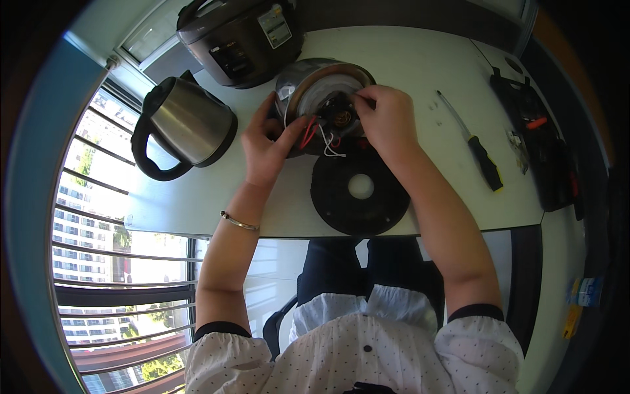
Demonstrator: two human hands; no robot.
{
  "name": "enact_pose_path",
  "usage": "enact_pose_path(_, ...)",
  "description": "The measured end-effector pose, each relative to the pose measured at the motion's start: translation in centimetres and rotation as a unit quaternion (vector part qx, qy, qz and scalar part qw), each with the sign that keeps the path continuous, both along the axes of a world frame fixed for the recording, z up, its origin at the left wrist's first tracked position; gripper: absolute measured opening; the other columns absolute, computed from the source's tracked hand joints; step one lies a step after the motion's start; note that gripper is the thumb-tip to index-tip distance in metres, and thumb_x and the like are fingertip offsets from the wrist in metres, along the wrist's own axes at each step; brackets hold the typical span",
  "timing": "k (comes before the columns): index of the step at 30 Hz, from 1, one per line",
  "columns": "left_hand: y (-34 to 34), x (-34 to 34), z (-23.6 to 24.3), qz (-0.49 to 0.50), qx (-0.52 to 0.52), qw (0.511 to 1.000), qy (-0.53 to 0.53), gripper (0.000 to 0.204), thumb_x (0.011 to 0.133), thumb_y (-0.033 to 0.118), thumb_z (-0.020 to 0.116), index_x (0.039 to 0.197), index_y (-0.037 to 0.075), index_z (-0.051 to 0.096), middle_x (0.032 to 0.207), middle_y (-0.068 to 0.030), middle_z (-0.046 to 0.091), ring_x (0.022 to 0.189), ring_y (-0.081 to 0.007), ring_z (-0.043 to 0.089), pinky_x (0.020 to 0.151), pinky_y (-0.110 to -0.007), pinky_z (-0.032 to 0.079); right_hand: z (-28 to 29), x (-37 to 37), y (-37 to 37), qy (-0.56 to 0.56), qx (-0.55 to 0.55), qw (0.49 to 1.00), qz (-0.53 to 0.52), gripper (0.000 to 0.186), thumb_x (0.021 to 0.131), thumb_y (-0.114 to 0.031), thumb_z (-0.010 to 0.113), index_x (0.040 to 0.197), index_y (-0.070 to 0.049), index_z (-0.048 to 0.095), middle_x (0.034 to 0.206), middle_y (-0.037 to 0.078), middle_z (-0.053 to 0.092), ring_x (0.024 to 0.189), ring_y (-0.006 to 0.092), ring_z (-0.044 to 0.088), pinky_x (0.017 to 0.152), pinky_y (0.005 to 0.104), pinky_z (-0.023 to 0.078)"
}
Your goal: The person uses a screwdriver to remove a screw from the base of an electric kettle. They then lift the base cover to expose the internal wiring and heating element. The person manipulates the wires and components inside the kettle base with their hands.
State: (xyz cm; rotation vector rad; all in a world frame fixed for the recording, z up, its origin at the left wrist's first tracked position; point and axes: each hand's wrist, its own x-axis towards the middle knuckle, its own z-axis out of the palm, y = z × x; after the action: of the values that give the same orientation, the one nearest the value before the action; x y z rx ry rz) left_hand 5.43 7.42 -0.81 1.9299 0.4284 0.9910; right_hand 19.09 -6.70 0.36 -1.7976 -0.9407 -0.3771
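Observation:
A round metal appliance (pixel 314 73), like an upturned kettle body, has its underside open toward me. In that opening sits a black fitting (pixel 340 111) with a coppery coil-like centre. Loose red wires (pixel 308 132) and white wires (pixel 330 146) hang out at its near side. My left hand (pixel 270 141) grips the appliance's left side, thumb near the red wires. My right hand (pixel 387 115) is closed in a pinch at the fitting's right edge; what the fingertips hold is hidden. A black disc (pixel 331 200) with a round central hole lies just below, at the table's front edge.
A steel kettle (pixel 190 121) stands at the left, and a dark rice cooker (pixel 239 46) behind it. To the right lie a black-and-yellow screwdriver (pixel 482 157), small metal bits (pixel 518 150) and an open black tool case (pixel 545 151). The white table (pixel 275 217) ends close to my body.

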Motion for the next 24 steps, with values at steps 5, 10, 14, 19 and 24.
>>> enact_pose_path(5, -0.1, 0.0, 0.1, -0.008, 0.010, 1.000, -0.004, 0.067, 0.070, 0.021, 0.075, 0.122, -0.009, 0.047, 0.052, -0.0008, 0.052, 0.049, -0.0035, 0.044, 0.047, -0.019, 0.034, 0.1, 0.1, -0.1, -0.041, -0.011, 0.999, 0.004, 0.009, 0.073, -0.007, 0.062, 0.071, 0.001, 0.065, 0.070, 0.017, 0.061, 0.066, 0.0336, 0.059, 0.063, 0.0400, 0.048)
enact_pose_path(10, 0.0, 0.0, 0.2, 0.000, 0.021, 1.000, 0.001, 0.069, 0.068, 0.023, 0.076, 0.122, -0.009, 0.048, 0.051, -0.0027, 0.053, 0.049, -0.0042, 0.045, 0.046, -0.020, 0.035, 0.5, 0.3, -0.4, -0.095, -0.021, 0.995, 0.026, 0.007, 0.072, -0.005, 0.061, 0.071, 0.001, 0.064, 0.070, 0.016, 0.060, 0.066, 0.0328, 0.059, 0.063, 0.0395, 0.048)
enact_pose_path(14, 0.1, -0.1, 0.3, 0.004, 0.031, 1.000, 0.002, 0.070, 0.067, 0.024, 0.076, 0.122, -0.008, 0.048, 0.051, -0.0031, 0.052, 0.048, -0.0044, 0.044, 0.047, -0.020, 0.035, 0.6, 0.6, -0.6, -0.142, -0.021, 0.989, 0.043, 0.005, 0.072, -0.005, 0.061, 0.071, 0.000, 0.063, 0.070, 0.015, 0.060, 0.065, 0.0318, 0.059, 0.062, 0.0385, 0.048)
enact_pose_path(19, 0.1, -0.2, 0.3, 0.006, 0.026, 0.999, 0.019, 0.071, 0.068, 0.024, 0.076, 0.124, -0.008, 0.046, 0.052, -0.0027, 0.051, 0.049, -0.0044, 0.043, 0.047, -0.020, 0.035, 0.7, 0.8, -0.9, -0.189, -0.043, 0.979, 0.056, 0.004, 0.073, -0.005, 0.061, 0.072, -0.001, 0.061, 0.071, 0.013, 0.059, 0.065, 0.0308, 0.058, 0.060, 0.0378, 0.048)
enact_pose_path(24, 0.0, -0.2, 0.4, -0.003, 0.026, 0.999, 0.019, 0.072, 0.068, 0.024, 0.076, 0.125, -0.007, 0.046, 0.052, -0.0027, 0.051, 0.049, -0.0042, 0.043, 0.047, -0.020, 0.035, 0.6, 1.0, -1.0, -0.223, -0.064, 0.971, 0.065, 0.004, 0.072, -0.002, 0.060, 0.070, -0.001, 0.057, 0.070, 0.013, 0.057, 0.064, 0.0308, 0.057, 0.059, 0.0382, 0.048)
